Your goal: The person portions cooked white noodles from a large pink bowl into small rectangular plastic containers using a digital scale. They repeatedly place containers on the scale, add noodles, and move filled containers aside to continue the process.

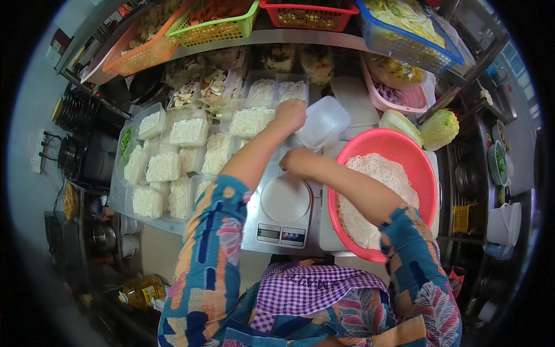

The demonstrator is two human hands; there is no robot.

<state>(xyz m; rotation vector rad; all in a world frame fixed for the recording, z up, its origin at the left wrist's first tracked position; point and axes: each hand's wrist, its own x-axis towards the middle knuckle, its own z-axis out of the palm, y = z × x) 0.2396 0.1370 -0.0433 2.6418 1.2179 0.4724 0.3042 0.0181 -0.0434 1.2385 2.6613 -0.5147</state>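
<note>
My left hand [291, 113] reaches over the front of the clear plastic boxes of white noodles [291, 91], its fingers curled and mostly hidden. Just right of it a translucent plastic container [324, 122] lies tilted; I cannot tell whether the hand touches it. My right hand [300, 163], also curled, is above the far edge of a white digital kitchen scale [285, 199], below that container. What it holds, if anything, is out of sight. Under my right forearm stands a red plastic colander [427, 173] with a heap of white noodles [377, 182].
Several noodle-filled boxes [162, 167] crowd the steel table's left side. A white board [328, 230] lies under the colander, with cabbage pieces [439, 129] behind. Overhead, a shelf edge [312, 38] carries green [217, 29], red [312, 17] and blue baskets [403, 45] of cut vegetables.
</note>
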